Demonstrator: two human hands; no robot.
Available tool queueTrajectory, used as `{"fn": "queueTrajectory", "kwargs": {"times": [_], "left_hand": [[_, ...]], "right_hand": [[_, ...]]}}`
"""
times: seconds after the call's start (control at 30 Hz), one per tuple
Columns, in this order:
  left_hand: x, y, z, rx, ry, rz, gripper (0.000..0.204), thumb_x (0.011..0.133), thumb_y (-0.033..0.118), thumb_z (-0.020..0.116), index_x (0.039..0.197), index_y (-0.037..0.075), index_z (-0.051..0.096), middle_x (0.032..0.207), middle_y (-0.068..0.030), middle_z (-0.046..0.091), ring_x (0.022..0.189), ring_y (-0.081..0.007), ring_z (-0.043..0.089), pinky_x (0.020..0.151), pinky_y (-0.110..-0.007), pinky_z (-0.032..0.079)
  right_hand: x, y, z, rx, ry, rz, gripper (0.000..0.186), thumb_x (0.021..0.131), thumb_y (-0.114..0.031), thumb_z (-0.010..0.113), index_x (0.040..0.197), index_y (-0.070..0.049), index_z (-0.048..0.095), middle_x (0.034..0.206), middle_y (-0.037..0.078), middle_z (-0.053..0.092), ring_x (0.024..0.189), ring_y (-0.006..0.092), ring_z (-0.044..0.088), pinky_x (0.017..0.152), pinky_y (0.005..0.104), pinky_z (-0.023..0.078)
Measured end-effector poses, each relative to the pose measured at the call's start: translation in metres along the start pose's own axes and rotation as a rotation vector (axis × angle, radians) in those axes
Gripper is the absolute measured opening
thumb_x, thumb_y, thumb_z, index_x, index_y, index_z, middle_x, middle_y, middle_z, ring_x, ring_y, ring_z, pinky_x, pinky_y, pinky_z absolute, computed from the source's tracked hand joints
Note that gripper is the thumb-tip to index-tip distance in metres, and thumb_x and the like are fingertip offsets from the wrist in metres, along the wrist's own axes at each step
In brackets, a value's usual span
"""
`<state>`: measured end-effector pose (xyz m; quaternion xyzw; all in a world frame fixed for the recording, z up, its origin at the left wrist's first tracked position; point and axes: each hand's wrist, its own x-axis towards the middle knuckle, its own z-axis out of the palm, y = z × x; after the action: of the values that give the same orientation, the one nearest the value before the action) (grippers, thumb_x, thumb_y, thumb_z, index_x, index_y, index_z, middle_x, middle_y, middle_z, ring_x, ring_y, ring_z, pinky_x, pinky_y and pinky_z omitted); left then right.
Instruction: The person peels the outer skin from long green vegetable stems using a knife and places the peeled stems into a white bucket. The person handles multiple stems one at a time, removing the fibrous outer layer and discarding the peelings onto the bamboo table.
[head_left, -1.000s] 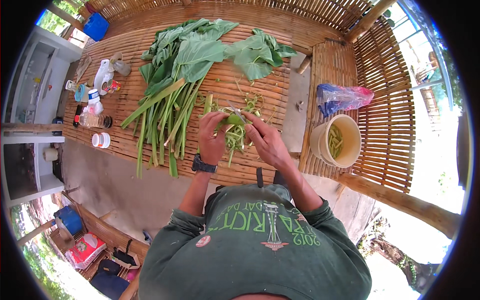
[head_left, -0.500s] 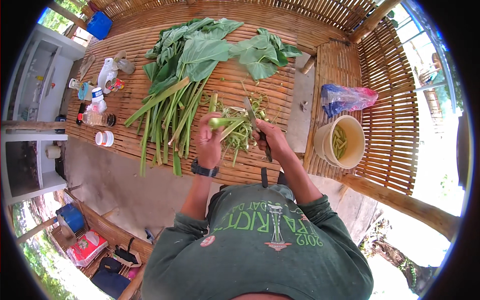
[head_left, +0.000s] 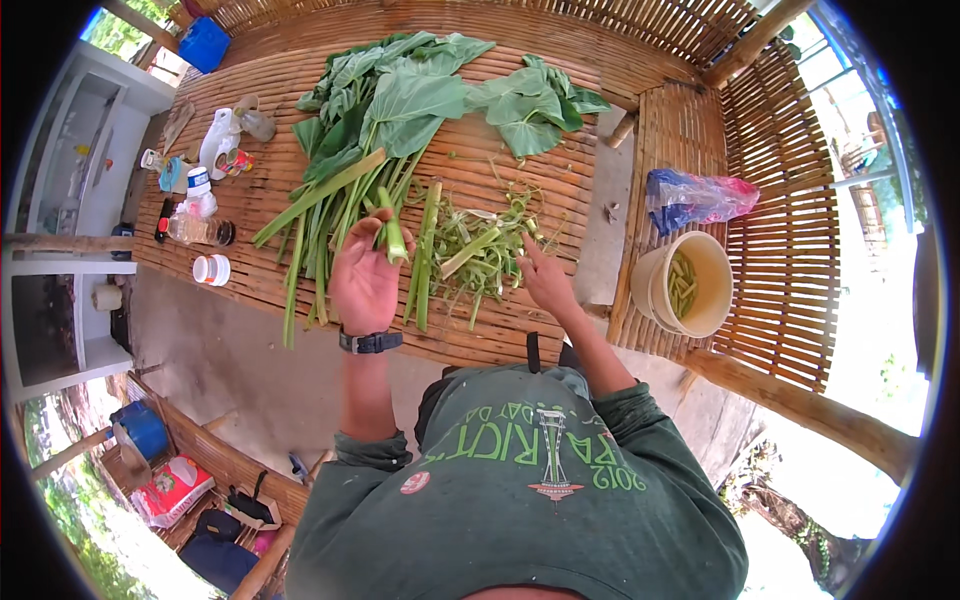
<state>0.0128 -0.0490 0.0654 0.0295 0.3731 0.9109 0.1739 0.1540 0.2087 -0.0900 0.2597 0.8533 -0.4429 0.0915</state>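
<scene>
White jar [head_left: 211,269]: far left of the peelings pile [head_left: 478,240]; could get knocked off by a swinging left forearm.
Leafy stalk bundle [head_left: 330,235]: left of the pile, lying loose; might tangle or shift if snagged by the left wrist.
Left hand [head_left: 366,280]: left of the pile, palm up, fingers around a short green stalk [head_left: 393,240]; looks lightly gripped, could slip if wet with sap.
Short green stalk: held tilted, left of the pile; could get lost in the bundle if dropped there.
Cut stalks [head_left: 424,265]: just left of the pile; could roll into scraps if nudged.
Right hand [head_left: 547,280]: at the pile's right side, finger extended; cannot tell if gripping anything; could scatter strips if dragged.
Cream bucket [head_left: 648,285]: right of the pile, holding cut pieces [head_left: 682,285]; might tip if elbowed.
</scene>
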Motion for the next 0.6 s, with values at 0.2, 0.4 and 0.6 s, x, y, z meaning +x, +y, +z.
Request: {"fn": "queueTrajectory", "kwargs": {"times": [0.2, 0.4, 0.6], "left_hand": [[0.003, -0.065, -0.018, 0.212, 0.143, -0.082, 0.065, 0.098, -0.008, 0.055, 0.155, 0.013, 0.032, 0.14, -0.0152, 0.053, 0.098, -0.0242, 0.068, 0.088, -0.039, 0.061], [0.005, -0.086, -0.013, 0.239, 0.182, -0.176, 0.092, 0.094, -0.009, 0.053, 0.169, 0.019, 0.008, 0.149, -0.0168, 0.047, 0.096, -0.0218, 0.066, 0.081, -0.035, 0.061], [0.004, -0.097, -0.021, 0.26, 0.124, -0.146, 0.088, 0.095, -0.001, 0.055, 0.168, 0.016, 0.009, 0.151, -0.0193, 0.048, 0.099, -0.0263, 0.068, 0.085, -0.038, 0.061]], "right_hand": [[-0.047, -0.067, -0.024, -0.018, -0.039, -0.077, 0.066, 0.111, -0.041, 0.048, 0.17, -0.02, 0.026, 0.095, 0.029, 0.072, 0.09, 0.0502, 0.069, 0.081, 0.0585, 0.052], [-0.082, -0.099, -0.031, 0.154, 0.009, -0.388, 0.064, 0.111, -0.035, 0.055, 0.168, -0.017, 0.031, 0.083, 0.024, 0.07, 0.073, 0.0467, 0.067, 0.068, 0.0553, 0.05], [-0.102, -0.133, -0.047, 0.157, -0.107, -0.484, 0.061, 0.11, -0.032, 0.058, 0.166, -0.016, 0.039, 0.097, 0.024, 0.073, 0.085, 0.042, 0.071, 0.079, 0.0467, 0.055]]}}
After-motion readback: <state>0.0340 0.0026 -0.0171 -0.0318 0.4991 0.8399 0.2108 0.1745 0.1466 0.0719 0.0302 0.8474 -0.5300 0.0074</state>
